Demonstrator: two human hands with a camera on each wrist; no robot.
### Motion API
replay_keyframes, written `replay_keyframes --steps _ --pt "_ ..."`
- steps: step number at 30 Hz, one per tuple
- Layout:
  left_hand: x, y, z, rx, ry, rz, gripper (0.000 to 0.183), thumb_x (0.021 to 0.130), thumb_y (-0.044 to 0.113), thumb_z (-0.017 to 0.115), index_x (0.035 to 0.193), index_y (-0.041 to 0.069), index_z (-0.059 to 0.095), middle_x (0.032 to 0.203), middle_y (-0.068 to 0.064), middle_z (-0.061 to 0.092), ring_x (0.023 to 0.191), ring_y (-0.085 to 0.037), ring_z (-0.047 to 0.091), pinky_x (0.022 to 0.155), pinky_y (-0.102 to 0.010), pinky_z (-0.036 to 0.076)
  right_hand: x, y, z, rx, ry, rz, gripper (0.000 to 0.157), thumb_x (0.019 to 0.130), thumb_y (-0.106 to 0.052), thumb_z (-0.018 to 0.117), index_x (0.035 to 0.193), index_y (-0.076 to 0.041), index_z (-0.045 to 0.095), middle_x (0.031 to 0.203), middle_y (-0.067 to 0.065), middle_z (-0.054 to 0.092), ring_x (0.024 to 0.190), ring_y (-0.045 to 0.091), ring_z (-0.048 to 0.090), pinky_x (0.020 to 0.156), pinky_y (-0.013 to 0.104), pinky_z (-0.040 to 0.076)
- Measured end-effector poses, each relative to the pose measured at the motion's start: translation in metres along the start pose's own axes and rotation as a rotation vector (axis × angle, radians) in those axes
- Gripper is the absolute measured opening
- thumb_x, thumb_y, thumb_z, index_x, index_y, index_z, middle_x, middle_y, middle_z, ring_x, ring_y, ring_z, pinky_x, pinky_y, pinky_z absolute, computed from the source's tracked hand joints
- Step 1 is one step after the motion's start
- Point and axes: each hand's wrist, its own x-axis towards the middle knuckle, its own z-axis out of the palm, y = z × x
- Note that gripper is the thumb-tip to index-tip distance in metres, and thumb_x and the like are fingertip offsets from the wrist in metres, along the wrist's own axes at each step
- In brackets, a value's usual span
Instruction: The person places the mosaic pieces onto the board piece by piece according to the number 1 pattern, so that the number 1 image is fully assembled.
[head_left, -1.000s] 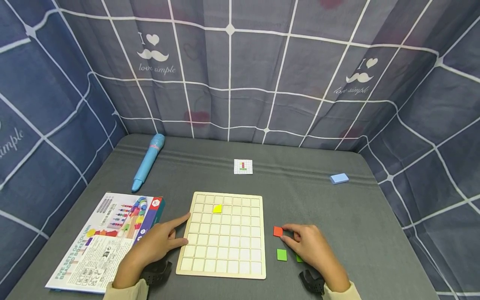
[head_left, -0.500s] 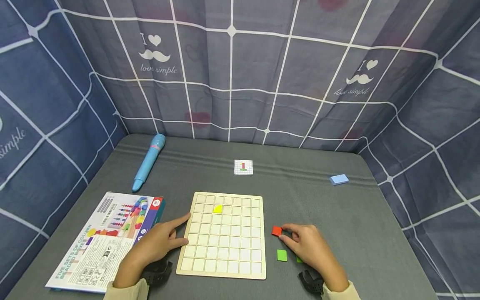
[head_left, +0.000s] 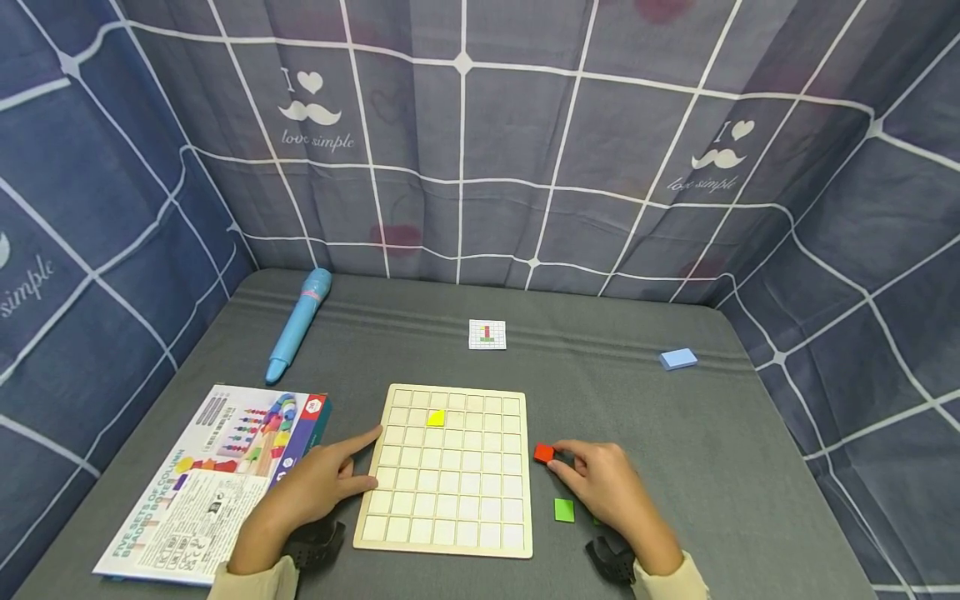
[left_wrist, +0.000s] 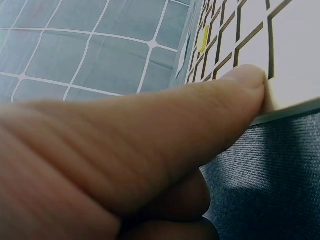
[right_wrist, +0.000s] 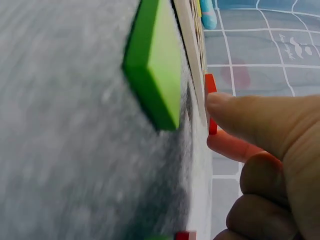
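A pale wooden grid board (head_left: 447, 533) lies on the grey table, with one yellow tile (head_left: 436, 418) in a cell near its top. My left hand (head_left: 324, 478) rests at the board's left edge (left_wrist: 290, 102), index finger and thumb (left_wrist: 200, 120) touching it. My right hand (head_left: 596, 479) pinches a red square tile (head_left: 544, 453) between thumb (right_wrist: 240, 117) and index finger, just right of the board. A green tile (head_left: 564, 510) lies flat below the red one (right_wrist: 211, 102), close to the wrist camera (right_wrist: 155, 70). Another green tile is mostly hidden under my right hand.
A small pattern card (head_left: 487, 334) lies beyond the board. A blue pen-shaped toy (head_left: 298, 321) lies at the back left, a light blue block (head_left: 678, 359) at the back right. A printed toy box (head_left: 213, 479) sits left of the board. Checked fabric walls enclose the table.
My right hand has carried the red tile a little left and up, toward the board's right edge. The left hand and board have stayed put.
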Motion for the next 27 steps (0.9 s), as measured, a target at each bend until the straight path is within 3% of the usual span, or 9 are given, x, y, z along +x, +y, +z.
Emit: replay_keyframes --steps 14,27 --pt "-0.001 0.001 -0.001 0.007 0.008 0.014 0.071 0.089 0.025 0.081 0.152 0.014 0.051 0.062 0.006 0.042 0.052 -0.007 0.033 0.048 -0.024 0.028 0.017 -0.009 0.012 0.039 0.011 0.036 0.021 0.088 -0.025 0.083 0.106 -0.015 0.08 0.051 -0.017 0.028 0.045 -0.002 0.022 0.046 0.021 0.023" --pt "-0.001 0.001 0.0 0.016 0.017 0.008 0.07 0.089 0.023 0.081 0.152 0.015 0.052 0.062 0.006 0.043 0.052 -0.008 0.035 0.048 -0.024 0.029 0.033 -0.021 0.022 -0.015 0.019 -0.022 0.024 0.088 -0.026 0.083 0.108 -0.012 0.079 0.05 -0.018 0.026 0.046 -0.002 0.023 0.046 0.022 0.024"
